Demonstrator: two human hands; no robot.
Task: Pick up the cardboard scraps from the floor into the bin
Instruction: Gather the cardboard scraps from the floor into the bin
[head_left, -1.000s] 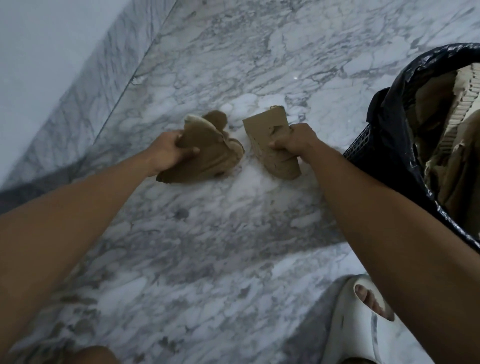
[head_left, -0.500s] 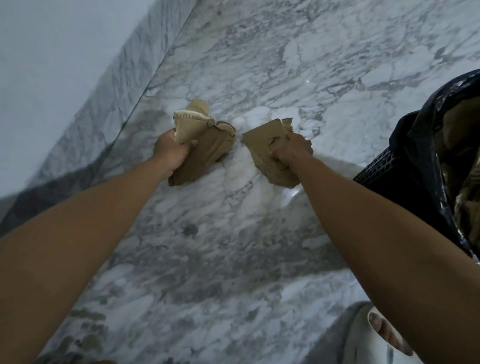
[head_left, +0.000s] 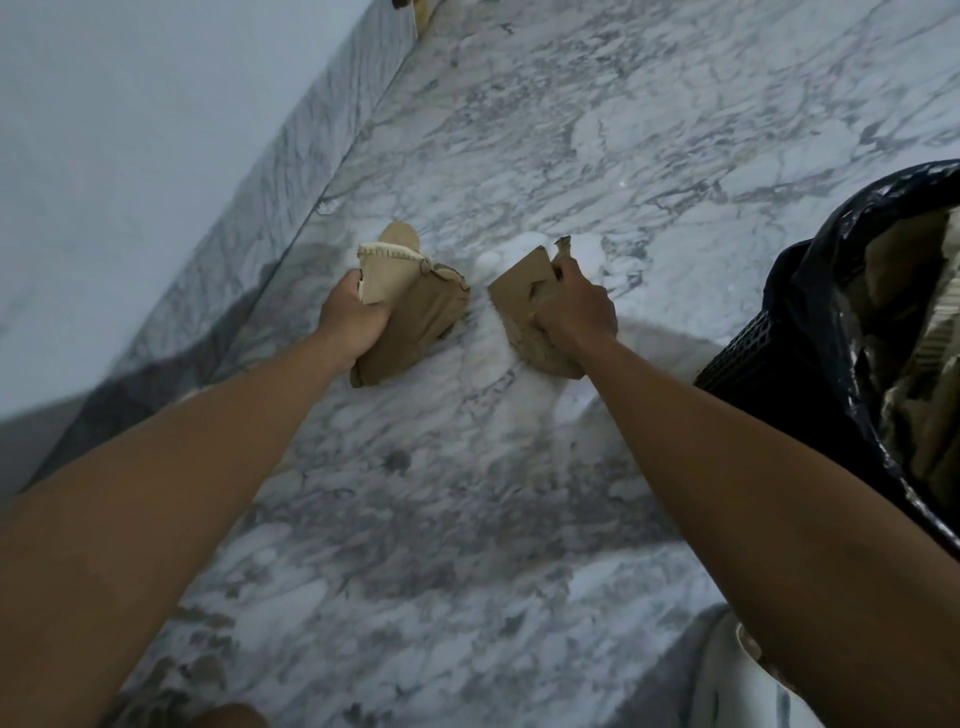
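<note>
My left hand (head_left: 353, 317) grips a bundle of brown cardboard scraps (head_left: 415, 317), one pale torn piece sticking up at its top. My right hand (head_left: 574, 312) grips another flat brown cardboard scrap (head_left: 519, 291), its lower part hidden behind the hand. Both bundles are over the white marble floor (head_left: 519, 130); whether they touch it I cannot tell. The bin (head_left: 779, 338), a dark mesh basket lined with a black bag, stands at the right edge and holds more torn cardboard (head_left: 924, 395).
A pale wall (head_left: 130, 130) with a marble skirting (head_left: 260, 218) runs along the left. A foot in a white slipper (head_left: 748, 675) shows at the bottom right. A small brown scrap (head_left: 421, 8) lies by the skirting at the top edge.
Both hands have drawn their cardboard bundles slightly up and closer together. The view has tilted, so the bin sits further toward the right edge.
</note>
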